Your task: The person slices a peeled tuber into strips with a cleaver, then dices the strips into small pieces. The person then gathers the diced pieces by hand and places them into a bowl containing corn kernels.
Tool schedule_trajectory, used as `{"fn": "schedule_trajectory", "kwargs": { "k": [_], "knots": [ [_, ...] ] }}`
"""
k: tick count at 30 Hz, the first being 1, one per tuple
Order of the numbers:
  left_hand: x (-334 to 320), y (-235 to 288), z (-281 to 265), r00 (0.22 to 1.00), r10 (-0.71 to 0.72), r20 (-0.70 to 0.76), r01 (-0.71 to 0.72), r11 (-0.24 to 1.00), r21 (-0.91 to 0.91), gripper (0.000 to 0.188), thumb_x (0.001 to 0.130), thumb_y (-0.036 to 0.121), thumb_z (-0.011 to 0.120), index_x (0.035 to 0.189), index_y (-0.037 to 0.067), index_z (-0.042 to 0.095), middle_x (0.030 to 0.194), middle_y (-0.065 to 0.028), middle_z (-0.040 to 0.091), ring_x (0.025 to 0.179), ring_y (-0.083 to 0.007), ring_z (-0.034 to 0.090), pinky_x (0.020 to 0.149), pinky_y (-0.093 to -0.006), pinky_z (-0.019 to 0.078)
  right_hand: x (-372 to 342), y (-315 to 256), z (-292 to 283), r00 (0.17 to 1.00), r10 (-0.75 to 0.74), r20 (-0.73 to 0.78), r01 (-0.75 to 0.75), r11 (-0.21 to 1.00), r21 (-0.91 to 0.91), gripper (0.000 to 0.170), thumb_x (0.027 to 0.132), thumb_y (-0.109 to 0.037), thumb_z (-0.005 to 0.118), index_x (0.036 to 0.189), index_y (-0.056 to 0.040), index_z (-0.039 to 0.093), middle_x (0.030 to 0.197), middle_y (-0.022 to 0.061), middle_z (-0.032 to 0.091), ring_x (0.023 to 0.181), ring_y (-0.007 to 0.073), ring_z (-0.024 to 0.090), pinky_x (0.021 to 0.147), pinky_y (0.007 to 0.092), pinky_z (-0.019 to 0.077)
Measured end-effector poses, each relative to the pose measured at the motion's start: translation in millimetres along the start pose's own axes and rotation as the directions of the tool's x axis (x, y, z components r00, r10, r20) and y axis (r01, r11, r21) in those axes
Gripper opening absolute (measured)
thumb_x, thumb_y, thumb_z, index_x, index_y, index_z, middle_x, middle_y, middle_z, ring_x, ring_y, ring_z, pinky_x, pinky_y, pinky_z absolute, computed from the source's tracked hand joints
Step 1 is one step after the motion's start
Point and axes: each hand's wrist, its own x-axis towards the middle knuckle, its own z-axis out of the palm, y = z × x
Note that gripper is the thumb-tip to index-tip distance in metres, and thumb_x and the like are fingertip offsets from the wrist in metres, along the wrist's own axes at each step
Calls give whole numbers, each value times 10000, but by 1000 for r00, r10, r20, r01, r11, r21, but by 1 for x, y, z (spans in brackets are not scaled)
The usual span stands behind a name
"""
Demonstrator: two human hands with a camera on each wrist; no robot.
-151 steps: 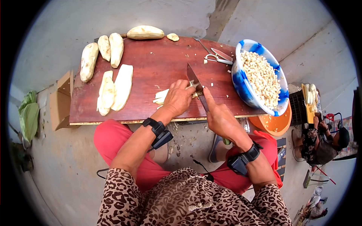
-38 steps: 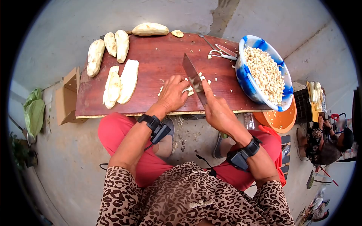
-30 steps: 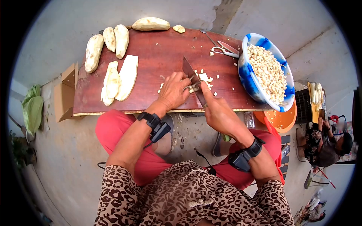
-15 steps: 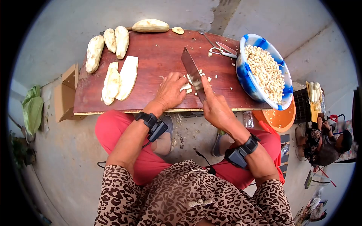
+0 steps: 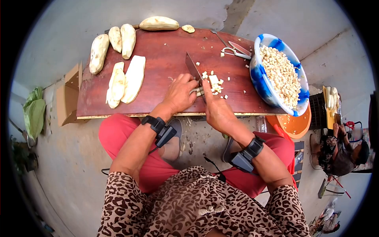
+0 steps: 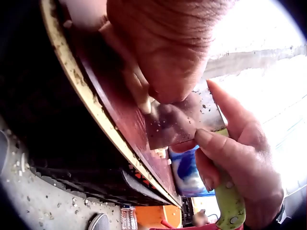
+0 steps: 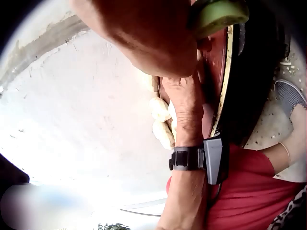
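Head view had the full layout: red tabletop [image 5: 166,59], blue-and-white bowl [image 5: 260,83] of diced pieces at 2 o'clock from the right hand [image 5: 219,110], peeler [image 5: 236,53] toward 1 o'clock. From the left hand [image 5: 179,93], two pale slabs [image 5: 134,79] lay between 9 and 10 o'clock, whole peeled tubers [image 5: 98,54] further out at 10. The knife [image 5: 192,65] showed mainly as blade there, angled to 11 o'clock from the right hand.

Left wrist view added the green handle [image 6: 229,203] with its rivets, plus the speckled blade face; bowl only a slice of outer wall at 5 o'clock. Right wrist view caught the handle end at 1 o'clock and the strapped wrist device [image 7: 216,160] on the left arm; blade and cut pieces out of sight.

Right hand: closed round the knife, index finger along the blade, thumb against the blade face. Left hand: fingers curled over pale strips [image 5: 197,91], holding them on the tabletop right beside the blade; fingertips partly hidden. Loose cubes [image 5: 215,81] sat at 4 o'clock from the blade.
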Motion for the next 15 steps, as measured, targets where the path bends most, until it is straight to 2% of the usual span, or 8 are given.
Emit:
{"fn": "schedule_trajectory", "kwargs": {
  "k": [3, 6, 10, 13, 15],
  "knots": [
    [-1, 2, -6, 1000, -2, 18, 2, 999, -34, 248, 778, 113, 631, 1010, 26, 617, 1087, -135, 554, 1074, -339, 512, 920, -451, 436, 0, 12, 4, 985, -18, -171, 47, 985, 167, 777, 844, 35, 497, 1541, 14, 154, 749, 342, 608, 700, 509, 608, 684, 570, 457],
    [-5, 0, -8, 1000, 4, -15, -4, 999, 42, 265, 783, 127, 643, 1030, 35, 617, 1095, -128, 555, 1086, -333, 509, 932, -458, 423, -5, 12, -3, 991, 26, -128, -1, 981, 195, 783, 846, 32, 502, 1545, -2, 152, 761, 351, 603, 734, 525, 601, 709, 568, 448],
    [-9, -3, -8, 1000, -13, -9, 13, 1000, 15, 262, 790, 142, 643, 1034, 50, 625, 1104, -122, 557, 1091, -329, 507, 942, -461, 414, -20, -2, -21, 994, 39, -99, -21, 984, 178, 768, 845, 44, 497, 1541, -1, 174, 766, 354, 600, 736, 528, 596, 707, 567, 443],
    [-8, -1, -8, 1000, -25, -4, 25, 1000, 19, 243, 797, 151, 636, 1020, 54, 633, 1110, -122, 558, 1092, -331, 508, 945, -459, 414, -27, -6, -27, 991, -96, -95, 108, 987, 122, 717, 846, 40, 490, 1490, 110, 182, 776, 350, 624, 703, 510, 621, 674, 561, 488],
    [-9, -1, -7, 1000, -25, -11, 25, 999, 35, 229, 803, 155, 629, 1009, 54, 639, 1113, -123, 559, 1092, -332, 509, 947, -458, 414, -29, -6, -24, 991, -111, -81, 119, 987, 104, 719, 833, 44, 496, 1480, 125, 193, 758, 339, 624, 700, 504, 623, 671, 560, 488]
  ]
}}
